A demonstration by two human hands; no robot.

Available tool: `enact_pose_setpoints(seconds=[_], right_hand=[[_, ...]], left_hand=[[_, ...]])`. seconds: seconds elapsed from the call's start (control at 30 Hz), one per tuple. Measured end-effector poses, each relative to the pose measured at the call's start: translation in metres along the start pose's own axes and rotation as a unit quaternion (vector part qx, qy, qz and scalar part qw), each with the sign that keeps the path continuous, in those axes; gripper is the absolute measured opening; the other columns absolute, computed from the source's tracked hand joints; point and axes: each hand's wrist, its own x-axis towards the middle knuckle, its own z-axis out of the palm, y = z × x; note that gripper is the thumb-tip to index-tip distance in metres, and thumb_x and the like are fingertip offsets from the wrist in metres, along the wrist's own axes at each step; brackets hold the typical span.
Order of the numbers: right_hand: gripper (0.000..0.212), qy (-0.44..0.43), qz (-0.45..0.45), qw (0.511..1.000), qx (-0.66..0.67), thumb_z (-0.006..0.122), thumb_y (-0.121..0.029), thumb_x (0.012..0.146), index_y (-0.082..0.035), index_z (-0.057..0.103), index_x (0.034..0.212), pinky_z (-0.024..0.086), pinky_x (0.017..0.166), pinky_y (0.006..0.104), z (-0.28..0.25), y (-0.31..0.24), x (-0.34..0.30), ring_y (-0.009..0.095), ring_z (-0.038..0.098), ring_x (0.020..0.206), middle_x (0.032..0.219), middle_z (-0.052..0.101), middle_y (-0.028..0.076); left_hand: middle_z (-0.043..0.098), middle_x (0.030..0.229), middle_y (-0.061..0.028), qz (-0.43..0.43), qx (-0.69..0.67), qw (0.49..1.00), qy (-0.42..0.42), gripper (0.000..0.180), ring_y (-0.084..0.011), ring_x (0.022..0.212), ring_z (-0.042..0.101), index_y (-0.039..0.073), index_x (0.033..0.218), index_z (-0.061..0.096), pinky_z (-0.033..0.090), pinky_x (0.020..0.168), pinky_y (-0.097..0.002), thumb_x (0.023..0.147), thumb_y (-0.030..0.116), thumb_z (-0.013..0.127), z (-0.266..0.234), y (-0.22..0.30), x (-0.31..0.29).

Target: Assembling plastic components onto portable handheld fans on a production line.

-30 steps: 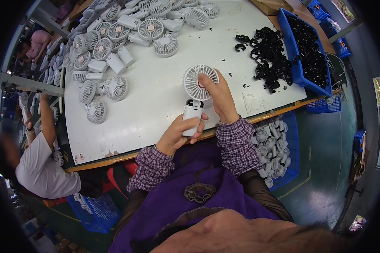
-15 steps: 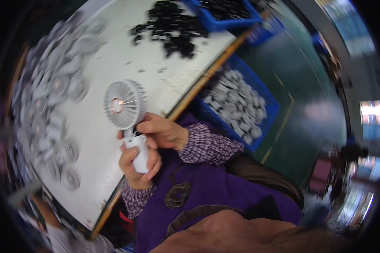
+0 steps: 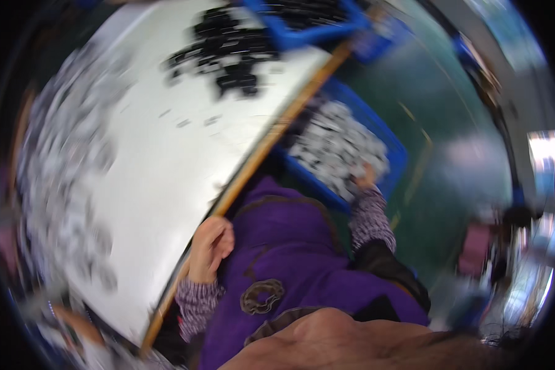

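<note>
At the table's front edge, my left hand (image 3: 211,245) rests with its fingers loosely curled together, and nothing shows in it. My right hand (image 3: 366,177) reaches down to the right into a blue crate (image 3: 398,148). Its fingers touch or hover over the heap of white and grey pieces (image 3: 338,145) there. Motion blurs those fingertips, so whether they hold anything is unclear. A small handheld fan is no longer visible in either hand.
The white table (image 3: 160,160) has a wooden edge (image 3: 271,139). White fans (image 3: 74,166) pile along its left side, blurred. Black parts (image 3: 225,52) lie heaped at the far side, beside a blue bin (image 3: 290,40) of black pieces. Another person's arm (image 3: 80,324) shows lower left.
The white handheld fan has left both hands. My right hand moved from the table to the crate on the right; my left hand stayed near the table edge. The view shifted slightly.
</note>
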Motion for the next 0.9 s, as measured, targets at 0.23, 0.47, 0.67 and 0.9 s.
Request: enact_pose_setpoints(seconds=[0.23, 0.47, 0.67, 0.9], right_hand=[[0.048, -0.111, 0.127, 0.938, 0.303, 0.061, -0.028, 0.083, 0.002, 0.051, 0.120, 0.045, 0.091, 0.0408, 0.073, -0.178, -0.102, 0.034, 0.052, 0.109, 0.119, 0.053, 0.020], [0.053, -0.113, 0.353, 0.894, 0.253, 0.052, -0.025, 0.091, 0.004, 0.040, 0.133, 0.039, 0.100, 0.0364, 0.079, -0.185, 0.004, 0.031, 0.046, 0.121, 0.134, 0.043, 0.020], [0.037, -0.261, 0.333, 0.883, 0.206, 0.057, -0.023, 0.085, 0.000, 0.057, 0.114, 0.047, 0.075, 0.0317, 0.118, -0.216, -0.010, 0.022, 0.058, 0.091, 0.103, 0.059, 0.011], [0.026, -0.299, 0.281, 0.898, 0.156, 0.058, -0.014, 0.084, 0.004, 0.059, 0.104, 0.049, 0.056, 0.0301, 0.119, -0.281, -0.027, 0.020, 0.060, 0.068, 0.091, 0.062, 0.013]], left_hand=[[0.061, 0.071, -0.0042, 0.127, 0.018, 0.987, 0.095, 0.016, -0.0091, 0.054, 0.057, 0.003, 0.087, 0.059, 0.040, 0.041, -0.0177, 0.091, 0.018, 0.056, -0.039, 0.004, -0.047], [0.064, 0.077, -0.0022, 0.358, 0.230, 0.688, 0.588, 0.012, -0.0100, 0.063, 0.060, 0.006, 0.095, 0.061, 0.046, 0.051, -0.0219, 0.085, 0.014, 0.060, -0.182, 0.071, -0.173], [0.060, 0.111, -0.0113, 0.241, 0.584, 0.374, 0.678, 0.037, -0.0275, 0.100, 0.058, 0.011, 0.111, 0.059, 0.047, 0.085, -0.0373, 0.076, 0.001, 0.056, -0.325, 0.132, -0.262], [0.052, 0.126, -0.0039, 0.042, 0.746, 0.410, 0.523, 0.066, -0.0275, 0.116, 0.048, 0.026, 0.125, 0.053, 0.045, 0.094, -0.0375, 0.064, 0.017, 0.076, -0.326, 0.193, -0.222]])
